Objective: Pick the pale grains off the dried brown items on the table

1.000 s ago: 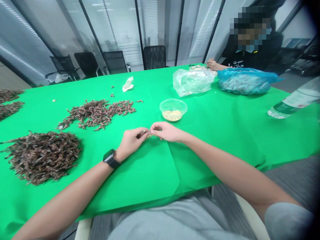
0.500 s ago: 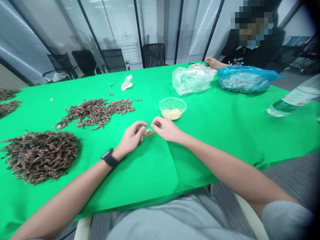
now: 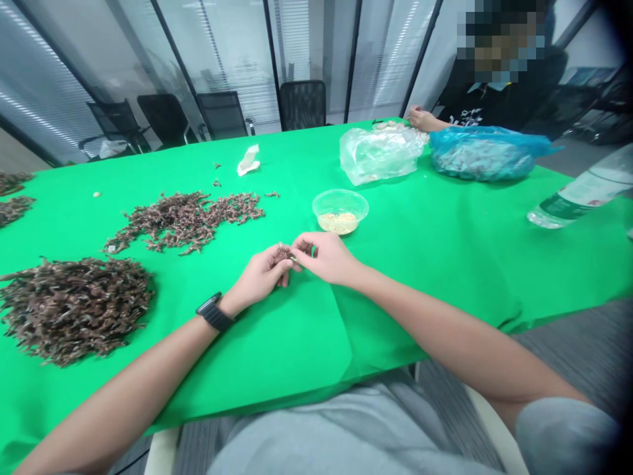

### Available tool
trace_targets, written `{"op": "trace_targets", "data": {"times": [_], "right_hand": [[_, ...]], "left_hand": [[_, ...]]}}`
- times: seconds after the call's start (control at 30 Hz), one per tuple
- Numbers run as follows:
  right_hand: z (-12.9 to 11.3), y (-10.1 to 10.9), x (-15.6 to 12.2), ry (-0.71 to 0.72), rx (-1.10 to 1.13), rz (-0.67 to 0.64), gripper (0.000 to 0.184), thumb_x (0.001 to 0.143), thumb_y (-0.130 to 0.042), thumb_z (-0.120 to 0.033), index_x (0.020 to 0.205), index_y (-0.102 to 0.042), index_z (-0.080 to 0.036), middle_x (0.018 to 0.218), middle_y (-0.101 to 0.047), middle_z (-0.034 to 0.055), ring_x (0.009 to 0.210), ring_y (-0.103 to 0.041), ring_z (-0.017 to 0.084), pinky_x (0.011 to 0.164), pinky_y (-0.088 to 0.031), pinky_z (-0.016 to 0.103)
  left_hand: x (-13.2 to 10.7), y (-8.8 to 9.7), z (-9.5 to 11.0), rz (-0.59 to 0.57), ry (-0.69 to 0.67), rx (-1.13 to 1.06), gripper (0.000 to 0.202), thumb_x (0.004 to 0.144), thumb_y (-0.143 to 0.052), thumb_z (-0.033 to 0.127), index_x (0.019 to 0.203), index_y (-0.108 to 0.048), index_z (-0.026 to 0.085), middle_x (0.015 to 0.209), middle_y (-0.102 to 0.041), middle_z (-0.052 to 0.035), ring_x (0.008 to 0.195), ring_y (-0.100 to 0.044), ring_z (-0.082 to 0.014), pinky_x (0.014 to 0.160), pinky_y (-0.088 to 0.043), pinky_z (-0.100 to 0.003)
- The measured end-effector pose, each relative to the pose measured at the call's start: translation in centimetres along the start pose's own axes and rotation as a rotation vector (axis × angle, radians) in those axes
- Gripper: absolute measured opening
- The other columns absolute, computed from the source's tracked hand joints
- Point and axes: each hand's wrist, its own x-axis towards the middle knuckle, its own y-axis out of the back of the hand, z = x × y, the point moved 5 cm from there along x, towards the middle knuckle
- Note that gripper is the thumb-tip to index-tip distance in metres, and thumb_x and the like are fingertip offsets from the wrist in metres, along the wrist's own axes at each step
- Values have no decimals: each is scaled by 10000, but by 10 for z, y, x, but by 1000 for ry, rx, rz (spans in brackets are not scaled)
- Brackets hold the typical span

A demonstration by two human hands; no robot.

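My left hand (image 3: 264,274), with a black watch (image 3: 214,312) on its wrist, is closed in a pinch at the middle of the table. My right hand (image 3: 329,257) meets it, thumb and fingers pinched together at the left fingertips. Between them shows a bit of a small brown dried piece (image 3: 293,256), mostly hidden by the fingers. Just beyond my right hand stands a clear plastic bowl (image 3: 340,199) with pale yellow bits inside. A loose spread of shrivelled brown dried pieces (image 3: 182,221) lies beyond my left hand, and a taller heap of them (image 3: 76,310) is farther left.
A green cloth (image 3: 425,264) covers the table. Farther back are a crumpled white tissue (image 3: 248,160), a clear plastic bag (image 3: 378,155) and a full blue bag (image 3: 489,155). A bottle (image 3: 578,191) leans at the right. Another person's hand (image 3: 425,119) works at the far edge.
My right hand has moved slightly left, and its fingertips now meet those of my left hand. The small yellowish-brown cluster seen between the hands is now mostly covered.
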Motion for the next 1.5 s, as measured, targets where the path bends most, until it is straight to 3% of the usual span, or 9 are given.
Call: {"op": "trace_targets", "data": {"times": [0.2,1.5], "right_hand": [[-2,0,0,63,-20,24,151,936,-584,-239,839,-671,-163,703,-697,1,666,-579,119,647,-410,242],[-9,-11,-8,332,-391,77,134,961,-543,-159,858,-628,-153,832,-672,68,808,-584,183,772,-427,301]], "left_hand": [[-2,2,0,6,-34,164,344,1027,-487,454,1042,-650,151,614,-631,17,524,-526,-105,557,-420,-224],[-4,2,11,52,-77,353,268,966,-544,434,916,-567,172,614,-608,33,528,-533,-126,556,-391,-238]]}}
